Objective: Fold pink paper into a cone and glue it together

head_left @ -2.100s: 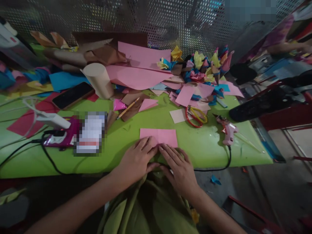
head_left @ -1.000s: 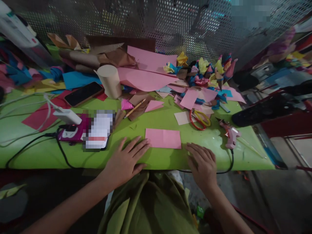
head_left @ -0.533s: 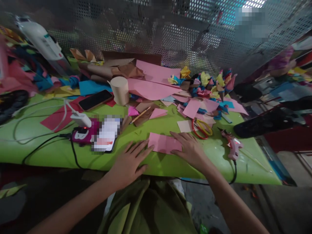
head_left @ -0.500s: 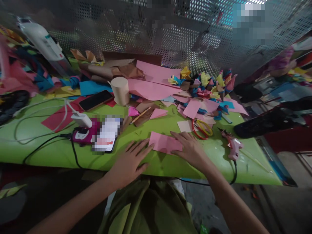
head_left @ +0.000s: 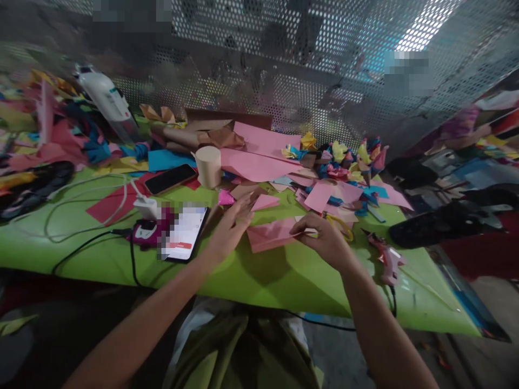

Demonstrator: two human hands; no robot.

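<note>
My right hand (head_left: 320, 235) pinches the right edge of a folded pink paper (head_left: 271, 235), lifting that side off the green tabletop (head_left: 259, 275). A crease runs along the paper and its layers stand slightly apart. My left hand (head_left: 233, 224) is off the paper, its fingers stretched out over the brown paper scraps (head_left: 246, 190) beyond it. The pencil that lay there is hidden beneath or behind these fingers. Just past the left fingertips lies a small pink paper piece (head_left: 265, 202). Yellow-handled scissors (head_left: 340, 226) lie partly behind my right hand.
To the left are a lit phone (head_left: 184, 235), a purple power strip (head_left: 150, 232) with cables, and a dark phone (head_left: 170, 179). A beige cup (head_left: 209, 167) stands behind. Paper flowers (head_left: 344, 156) and pink sheets fill the back. A glue gun (head_left: 390, 263) and black bottle (head_left: 441, 219) lie right.
My left hand has left the paper and moved forward over the brown scraps, covering the pencil. My right hand has gone from lying flat to pinching the paper's raised edge. The view has shifted slightly.
</note>
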